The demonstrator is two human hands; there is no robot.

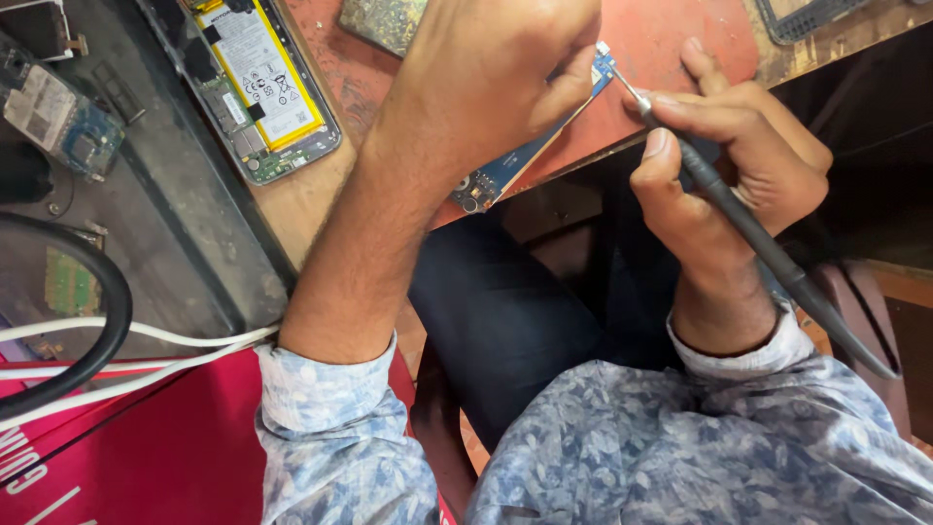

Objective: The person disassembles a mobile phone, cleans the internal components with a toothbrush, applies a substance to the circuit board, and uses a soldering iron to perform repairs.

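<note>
The left hand (496, 73) is closed around a narrow blue circuit board (505, 170), pinching it near its upper end so that the strip slants down over the edge of the wooden workbench (292, 209). The right hand (724, 160) grips a slim dark soldering iron (739, 219) like a pen, thumb and fingers wrapped tight, its metal tip touching the top corner of the board. The iron's dark cable (855, 335) runs back along the right wrist. The bench top is worn and stained, with a reddish mat (671, 39) under the hands and a dark grey mat (165, 194) to the left. On the bench lies an opened phone (258, 83) showing its battery, and another small board (63, 117) sits at the far left. White cables (146, 340) and a thick black cable (107, 292) cross a red package (146, 447) at the lower left.
</note>
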